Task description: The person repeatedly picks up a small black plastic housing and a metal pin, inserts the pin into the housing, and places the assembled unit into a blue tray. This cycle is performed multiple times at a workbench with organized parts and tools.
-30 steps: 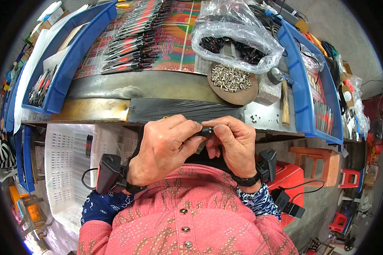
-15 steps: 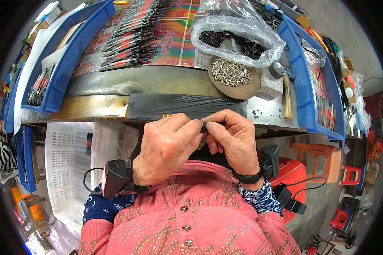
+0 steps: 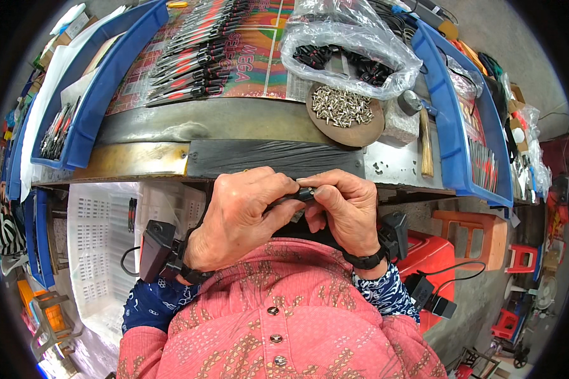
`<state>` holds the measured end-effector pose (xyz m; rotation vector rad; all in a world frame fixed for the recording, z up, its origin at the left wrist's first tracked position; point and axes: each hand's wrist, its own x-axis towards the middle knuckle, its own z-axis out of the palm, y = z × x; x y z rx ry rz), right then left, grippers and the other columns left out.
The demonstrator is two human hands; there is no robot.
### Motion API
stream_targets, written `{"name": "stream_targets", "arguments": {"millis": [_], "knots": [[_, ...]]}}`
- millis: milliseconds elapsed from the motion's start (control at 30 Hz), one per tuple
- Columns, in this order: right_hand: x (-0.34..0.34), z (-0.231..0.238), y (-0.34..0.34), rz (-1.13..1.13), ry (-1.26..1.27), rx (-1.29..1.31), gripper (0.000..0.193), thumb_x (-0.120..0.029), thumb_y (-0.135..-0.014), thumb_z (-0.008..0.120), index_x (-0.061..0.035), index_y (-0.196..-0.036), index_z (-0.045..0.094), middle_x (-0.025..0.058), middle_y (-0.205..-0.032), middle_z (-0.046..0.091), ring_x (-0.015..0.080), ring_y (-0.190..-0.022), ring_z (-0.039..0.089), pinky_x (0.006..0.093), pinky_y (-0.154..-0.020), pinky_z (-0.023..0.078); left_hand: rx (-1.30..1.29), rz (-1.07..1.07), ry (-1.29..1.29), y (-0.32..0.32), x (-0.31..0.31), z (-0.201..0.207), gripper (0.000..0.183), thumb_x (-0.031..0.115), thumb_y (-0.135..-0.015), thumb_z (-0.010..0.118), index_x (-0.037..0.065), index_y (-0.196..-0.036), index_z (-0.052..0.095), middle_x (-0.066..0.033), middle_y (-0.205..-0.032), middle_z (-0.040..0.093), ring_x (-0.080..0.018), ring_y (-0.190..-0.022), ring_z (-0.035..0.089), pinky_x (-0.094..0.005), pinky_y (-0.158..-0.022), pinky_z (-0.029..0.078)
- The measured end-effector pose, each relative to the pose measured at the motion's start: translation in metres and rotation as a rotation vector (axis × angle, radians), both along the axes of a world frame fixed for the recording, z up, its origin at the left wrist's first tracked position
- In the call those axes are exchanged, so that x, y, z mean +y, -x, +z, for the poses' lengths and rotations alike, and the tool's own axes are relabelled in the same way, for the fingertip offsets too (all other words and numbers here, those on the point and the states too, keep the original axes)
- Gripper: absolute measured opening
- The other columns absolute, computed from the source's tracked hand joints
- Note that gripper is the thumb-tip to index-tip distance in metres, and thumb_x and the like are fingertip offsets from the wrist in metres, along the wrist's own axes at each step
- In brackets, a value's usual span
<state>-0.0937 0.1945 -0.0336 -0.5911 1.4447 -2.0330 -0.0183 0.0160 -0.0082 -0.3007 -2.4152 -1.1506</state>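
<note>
Just past the front edge of the bench, my left hand (image 3: 234, 218) is closed round a small black piece (image 3: 304, 194), which looks like a short handle or grip. Its end pokes out between thumb and fingers, with a tiny silver spot on it. My right hand (image 3: 348, 205) pinches at that same end, thumb and index finger against it. Most of the piece is hidden in the left hand. Beyond the hands, a round brown dish (image 3: 316, 123) holds many small silver rivets (image 3: 341, 106).
Slim silver, red and black tools (image 3: 199, 57) lie in rows on a printed sheet. A clear bag (image 3: 398, 66) holds black parts. A hammer (image 3: 427, 142) leans by a stone block (image 3: 398, 126). Blue bins (image 3: 98, 107) flank the bench; below left stands a white crate (image 3: 101, 246).
My left hand has turned a little, and more of the black piece now shows between the hands. My right fingers stay at its end, with the thumb slightly shifted.
</note>
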Motion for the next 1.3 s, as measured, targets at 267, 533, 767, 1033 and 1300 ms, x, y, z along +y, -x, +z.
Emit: {"name": "stream_targets", "arguments": {"millis": [267, 533, 767, 1033, 1300], "knots": [[-0.003, 0.004, -0.001, -0.007, -0.058, 0.044, 0.019, -0.017, -0.096, 0.064, -0.0002, -0.105, 0.067, 0.0018, -0.072, 0.064, 0.0054, -0.056, 0.057, 0.018, -0.047, 0.042, 0.053, 0.085, 0.132, -0.004, 0.004, -0.004, 0.024, 0.003, -0.067, 0.077, 0.002, -0.089, 0.067, -0.0099, -0.069, 0.06, -0.0248, -0.058, 0.06, -0.0337, -0.053, 0.047], [-0.002, 0.013, 0.002, 0.047, -0.104, -0.032, 0.013, -0.01, -0.095, 0.063, 0.0015, -0.102, 0.066, 0.0011, -0.073, 0.062, 0.0037, -0.057, 0.053, 0.0184, -0.049, 0.043, 0.133, 0.089, 0.236, -0.004, 0.007, -0.008, 0.019, 0.007, -0.073, 0.072, 0.004, -0.089, 0.063, -0.0075, -0.07, 0.055, -0.0265, -0.06, 0.059, -0.037, -0.053, 0.048], [-0.007, 0.009, -0.003, -0.067, -0.064, -0.02, 0.011, -0.006, -0.093, 0.063, 0.0025, -0.1, 0.066, 0.0029, -0.072, 0.063, 0.0051, -0.053, 0.054, 0.018, -0.045, 0.038, 0.128, 0.1, 0.277, -0.003, 0.008, -0.005, 0.02, 0.002, -0.07, 0.074, 0.001, -0.088, 0.067, -0.0087, -0.071, 0.061, -0.0249, -0.06, 0.061, -0.035, -0.054, 0.048], [-0.003, 0.005, -0.001, -0.015, -0.011, -0.076, 0.019, -0.015, -0.096, 0.063, 0.0022, -0.104, 0.065, 0.004, -0.073, 0.064, 0.0074, -0.054, 0.057, 0.0181, -0.045, 0.04, 0.054, 0.095, 0.203, -0.003, 0.005, 0.0, 0.022, 0.001, -0.069, 0.075, 0.001, -0.089, 0.067, -0.0105, -0.072, 0.061, -0.0261, -0.061, 0.061, -0.0351, -0.055, 0.048], [-0.004, 0.011, -0.002, -0.023, -0.08, -0.016, 0.014, -0.011, -0.095, 0.062, 0.0022, -0.099, 0.064, 0.0027, -0.07, 0.061, 0.0052, -0.052, 0.053, 0.0183, -0.045, 0.039, 0.102, 0.098, 0.196, -0.004, 0.01, -0.005, 0.017, 0.005, -0.072, 0.072, 0.004, -0.087, 0.064, -0.0088, -0.07, 0.056, -0.0274, -0.06, 0.059, -0.0374, -0.054, 0.048]]}}
